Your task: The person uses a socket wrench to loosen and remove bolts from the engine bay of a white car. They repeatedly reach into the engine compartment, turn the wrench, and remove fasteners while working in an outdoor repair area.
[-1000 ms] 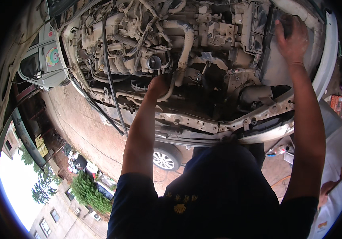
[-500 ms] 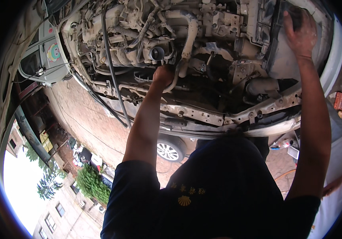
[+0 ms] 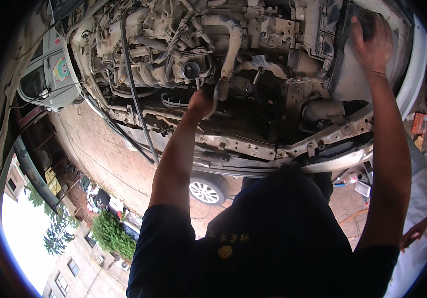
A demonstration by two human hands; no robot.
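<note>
My left hand [image 3: 201, 103] is closed in the middle of an open car engine bay, next to a curved hose [image 3: 217, 99]. A thin metal shaft [image 3: 198, 83] stands up from the fist; the rest of what the fingers hold is hidden. Just beyond it is a round, open metal throat [image 3: 190, 70] on the dusty engine [image 3: 144, 72]. At the far right, my right hand [image 3: 376, 49] lies on a dark, dusty plastic part [image 3: 345, 69] with thumb and fingers apart, gripping nothing.
A black prop rod [image 3: 133, 84] slants across the left of the bay. The perforated front crossmember [image 3: 243, 145] runs before me. A wheel [image 3: 207, 191] lies on the paving. Another person's hand [image 3: 415, 233] shows at the lower right. A grey vehicle [image 3: 49, 79] stands at the left.
My left hand has drawn slightly nearer to me, and more of the metal shaft shows above it. My right hand stays in place. The other person's hand is more visible.
</note>
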